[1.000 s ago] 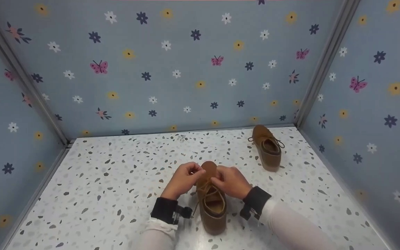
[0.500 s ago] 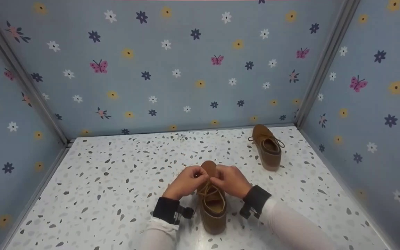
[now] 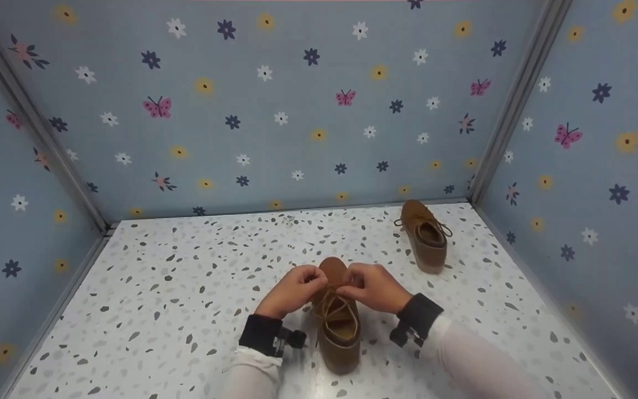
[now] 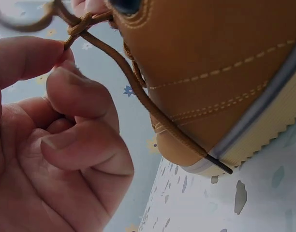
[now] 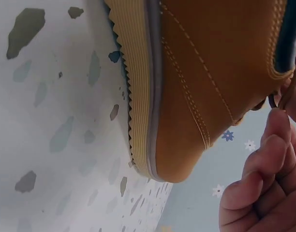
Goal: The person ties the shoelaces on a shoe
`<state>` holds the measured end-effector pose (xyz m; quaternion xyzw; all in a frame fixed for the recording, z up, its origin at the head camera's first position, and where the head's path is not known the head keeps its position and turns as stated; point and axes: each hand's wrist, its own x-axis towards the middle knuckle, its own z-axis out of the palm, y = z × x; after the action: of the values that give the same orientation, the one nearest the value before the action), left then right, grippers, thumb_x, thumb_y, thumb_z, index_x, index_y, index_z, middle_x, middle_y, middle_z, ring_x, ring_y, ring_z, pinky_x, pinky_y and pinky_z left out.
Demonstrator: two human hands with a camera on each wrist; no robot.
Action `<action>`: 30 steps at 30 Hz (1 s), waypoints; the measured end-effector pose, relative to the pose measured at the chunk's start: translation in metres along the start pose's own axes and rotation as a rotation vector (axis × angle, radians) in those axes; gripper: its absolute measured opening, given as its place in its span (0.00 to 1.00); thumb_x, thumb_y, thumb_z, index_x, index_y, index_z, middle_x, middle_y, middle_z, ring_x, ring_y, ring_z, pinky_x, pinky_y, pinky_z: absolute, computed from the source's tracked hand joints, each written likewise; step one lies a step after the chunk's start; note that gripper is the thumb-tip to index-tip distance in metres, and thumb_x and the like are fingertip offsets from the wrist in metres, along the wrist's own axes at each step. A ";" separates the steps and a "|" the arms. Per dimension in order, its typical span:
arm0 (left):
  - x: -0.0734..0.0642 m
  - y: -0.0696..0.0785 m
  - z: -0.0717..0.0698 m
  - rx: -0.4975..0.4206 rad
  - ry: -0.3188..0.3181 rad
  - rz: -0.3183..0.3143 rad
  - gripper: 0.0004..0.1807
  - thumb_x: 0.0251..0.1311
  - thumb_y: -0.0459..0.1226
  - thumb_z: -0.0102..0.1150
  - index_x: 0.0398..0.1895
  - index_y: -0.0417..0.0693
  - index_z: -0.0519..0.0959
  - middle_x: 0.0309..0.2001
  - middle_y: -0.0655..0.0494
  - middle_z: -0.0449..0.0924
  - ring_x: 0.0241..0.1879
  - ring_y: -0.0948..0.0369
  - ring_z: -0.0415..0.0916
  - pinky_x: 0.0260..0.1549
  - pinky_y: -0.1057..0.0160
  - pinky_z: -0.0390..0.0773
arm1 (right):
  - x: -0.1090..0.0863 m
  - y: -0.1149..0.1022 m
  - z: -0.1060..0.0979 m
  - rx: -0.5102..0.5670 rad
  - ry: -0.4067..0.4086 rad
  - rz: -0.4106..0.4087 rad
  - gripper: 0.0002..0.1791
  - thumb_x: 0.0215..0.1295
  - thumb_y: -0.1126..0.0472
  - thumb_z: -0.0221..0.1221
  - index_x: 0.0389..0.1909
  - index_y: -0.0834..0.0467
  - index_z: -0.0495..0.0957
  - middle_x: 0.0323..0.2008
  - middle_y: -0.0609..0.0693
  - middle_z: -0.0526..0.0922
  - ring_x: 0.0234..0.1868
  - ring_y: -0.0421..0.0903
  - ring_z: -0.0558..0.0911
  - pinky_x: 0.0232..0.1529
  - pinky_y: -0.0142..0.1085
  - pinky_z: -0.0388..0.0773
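Note:
A brown lace-up shoe stands upright on the speckled surface, heel toward me and toe pointing away. My left hand pinches the brown shoelace between thumb and index finger, on the shoe's left side. On the opposite side, my right hand pinches a part of the same lace between thumb and fingertip. The lace crosses itself just above the shoe's opening in the left wrist view. One dark-tipped end hangs down along the shoe's side, near the sole. Most of the tongue is hidden.
A matching brown shoe with its laces tied in a bow stands farther back on the right. Blue flowered panels rise behind and at both sides of the white speckled surface.
My left hand came in toward the right, then drew back slightly left. My right hand has shifted a little to the right, so the hands are farther apart. The shoe stays put.

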<state>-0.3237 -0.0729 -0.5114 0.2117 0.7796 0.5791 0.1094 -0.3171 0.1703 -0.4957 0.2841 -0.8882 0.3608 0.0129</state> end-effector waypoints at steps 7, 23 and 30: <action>0.000 -0.004 -0.001 -0.076 -0.025 -0.012 0.10 0.75 0.39 0.57 0.42 0.39 0.79 0.25 0.60 0.70 0.23 0.64 0.66 0.25 0.67 0.68 | -0.012 -0.008 -0.002 -0.035 0.110 -0.238 0.10 0.63 0.55 0.73 0.31 0.50 0.80 0.22 0.45 0.77 0.24 0.32 0.70 0.26 0.26 0.67; 0.002 -0.003 0.004 -0.170 -0.005 -0.078 0.09 0.73 0.37 0.59 0.41 0.37 0.79 0.33 0.57 0.80 0.31 0.65 0.82 0.33 0.67 0.83 | -0.021 -0.034 0.032 -0.193 0.259 -0.526 0.16 0.52 0.55 0.79 0.32 0.53 0.81 0.27 0.43 0.81 0.28 0.36 0.76 0.34 0.27 0.74; 0.001 -0.001 0.003 -0.196 0.002 -0.085 0.09 0.73 0.36 0.59 0.39 0.38 0.79 0.32 0.57 0.81 0.31 0.65 0.82 0.33 0.67 0.83 | -0.019 -0.034 0.035 -0.168 0.288 -0.510 0.13 0.50 0.68 0.73 0.31 0.53 0.78 0.24 0.43 0.77 0.27 0.35 0.73 0.32 0.25 0.73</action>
<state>-0.3238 -0.0698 -0.5137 0.1662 0.7277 0.6476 0.1532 -0.2772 0.1378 -0.5042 0.4417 -0.8040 0.3080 0.2523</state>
